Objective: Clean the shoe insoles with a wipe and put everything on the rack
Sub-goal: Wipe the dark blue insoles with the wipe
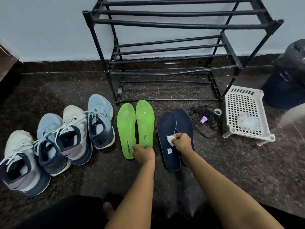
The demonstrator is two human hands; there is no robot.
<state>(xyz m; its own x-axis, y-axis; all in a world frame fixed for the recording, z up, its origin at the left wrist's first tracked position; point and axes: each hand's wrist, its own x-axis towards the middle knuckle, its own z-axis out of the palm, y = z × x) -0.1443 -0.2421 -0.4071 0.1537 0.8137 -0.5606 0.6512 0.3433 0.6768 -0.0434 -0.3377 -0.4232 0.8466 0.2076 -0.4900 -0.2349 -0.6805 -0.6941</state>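
Left hand (pixel 143 153): in front of the shoe rack (pixel 181 24), toward its left end, on the heel ends of the green insoles (pixel 127 128). The fingers bend down onto them; I cannot tell whether they pinch or only press.
Right hand (pixel 182 142): in front of the rack's right half, fingers clamped on a white wipe (pixel 170 140) that is pressed against the left one of the navy insoles (pixel 166 129).
Green insoles: flat on the speckled floor (pixel 66 96), side by side and touching, toes pointing at the rack's bottom rail.
Navy insoles: to the right of the green pair, just before the rack's right leg, the right one partly under the left.
Sneakers (pixel 74 134): four in a slanted row, well left of the rack, white and light blue by turns, heels toward the person.
Black cord (pixel 209 118): a loose tangle by the rack's right foot, with a purple cap (pixel 203 119) on it and a tape roll (pixel 218 111) beside it.
White plastic basket (pixel 244 103): right of the rack, holding a crumpled clear packet.
Black bag (pixel 292 63): beyond the basket, far right of the rack.
Rack: black, its three tiers of bars bare, standing against the pale wall.
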